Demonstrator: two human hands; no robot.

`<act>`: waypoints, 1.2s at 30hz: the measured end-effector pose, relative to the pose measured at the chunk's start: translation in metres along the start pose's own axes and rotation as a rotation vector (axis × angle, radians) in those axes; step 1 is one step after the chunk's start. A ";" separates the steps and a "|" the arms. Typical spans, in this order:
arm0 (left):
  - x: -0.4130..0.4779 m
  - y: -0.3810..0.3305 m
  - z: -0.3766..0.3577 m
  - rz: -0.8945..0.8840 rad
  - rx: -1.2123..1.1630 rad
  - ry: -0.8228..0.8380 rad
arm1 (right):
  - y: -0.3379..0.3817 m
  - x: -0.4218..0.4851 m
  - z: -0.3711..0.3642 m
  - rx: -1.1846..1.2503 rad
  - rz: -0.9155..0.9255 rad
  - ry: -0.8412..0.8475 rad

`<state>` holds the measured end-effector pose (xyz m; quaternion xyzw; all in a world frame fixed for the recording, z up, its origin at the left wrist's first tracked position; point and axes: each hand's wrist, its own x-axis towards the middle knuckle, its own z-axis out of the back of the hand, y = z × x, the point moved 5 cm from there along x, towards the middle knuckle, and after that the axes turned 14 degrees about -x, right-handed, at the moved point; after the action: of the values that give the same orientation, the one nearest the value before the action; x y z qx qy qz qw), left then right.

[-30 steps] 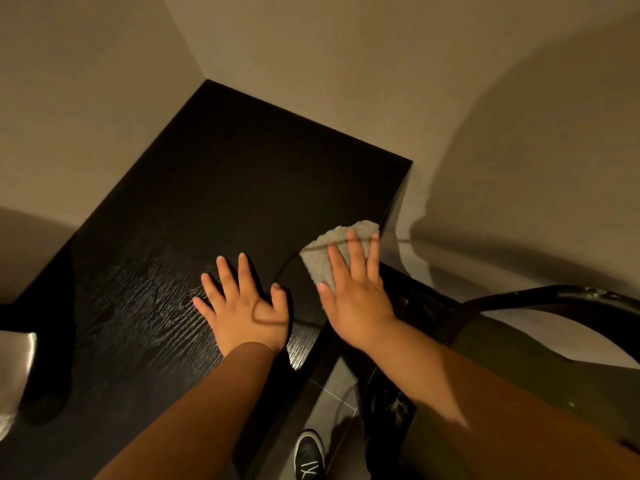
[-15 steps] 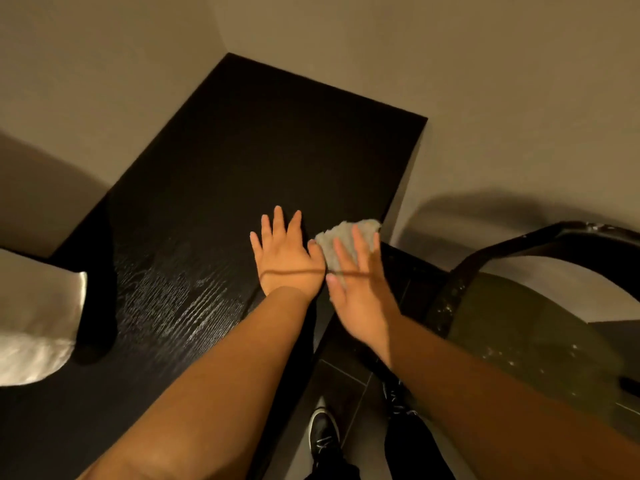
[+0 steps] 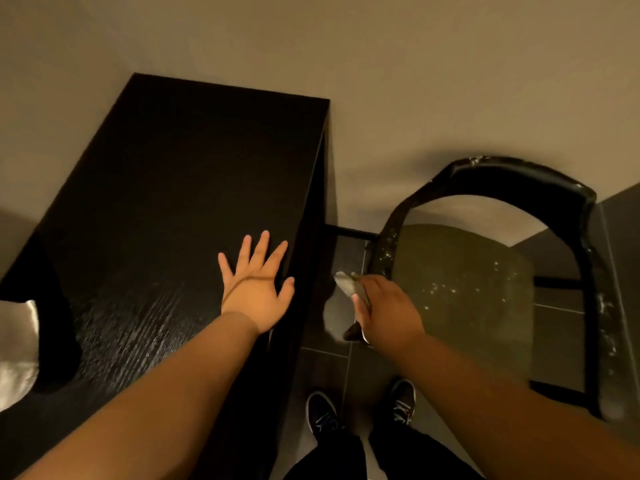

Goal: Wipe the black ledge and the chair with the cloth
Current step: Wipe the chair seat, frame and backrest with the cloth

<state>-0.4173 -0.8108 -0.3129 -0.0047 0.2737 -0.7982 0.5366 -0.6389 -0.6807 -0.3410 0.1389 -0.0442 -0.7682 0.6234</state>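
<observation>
The black ledge (image 3: 180,188), with a wood-grain top, fills the left half of the view. My left hand (image 3: 258,285) lies flat on it near its right edge, fingers spread. My right hand (image 3: 384,306) is off the ledge, over the gap between ledge and chair, and grips the grey cloth (image 3: 349,285), which sticks out to the left of the fingers. The chair (image 3: 464,289) stands to the right, with an olive seat speckled with white bits and a curved black backrest (image 3: 519,181).
A white object (image 3: 15,348) sits on the ledge at the far left edge. Beige walls close in behind the ledge and chair. Dark tiled floor (image 3: 322,358) and my two shoes (image 3: 360,407) show between ledge and chair.
My right hand has lifted the cloth off the ledge and moved right toward the chair, now gripping it. My left hand stays flat on the ledge. The view shifted right.
</observation>
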 end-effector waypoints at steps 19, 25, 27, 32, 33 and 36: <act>0.019 -0.029 -0.021 -0.366 0.209 0.022 | -0.043 -0.028 -0.123 -0.375 0.034 0.192; 0.021 -0.032 -0.021 -0.328 0.221 0.029 | -0.038 -0.006 -0.115 -0.304 -0.026 0.249; 0.021 -0.033 -0.020 -0.328 0.216 0.027 | -0.031 -0.034 -0.121 -0.245 0.088 0.254; 0.022 -0.030 -0.019 -0.324 0.211 0.012 | -0.044 -0.021 -0.120 -0.223 0.180 0.260; 0.022 -0.030 -0.020 -0.327 0.209 0.006 | -0.050 -0.004 -0.120 -0.248 0.136 0.237; 0.021 -0.031 -0.021 -0.335 0.197 -0.012 | -0.065 0.035 -0.114 -0.232 -0.081 0.268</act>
<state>-0.4587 -0.8111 -0.3231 -0.0026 0.1865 -0.8992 0.3957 -0.6762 -0.6886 -0.4709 0.1691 0.1338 -0.7672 0.6040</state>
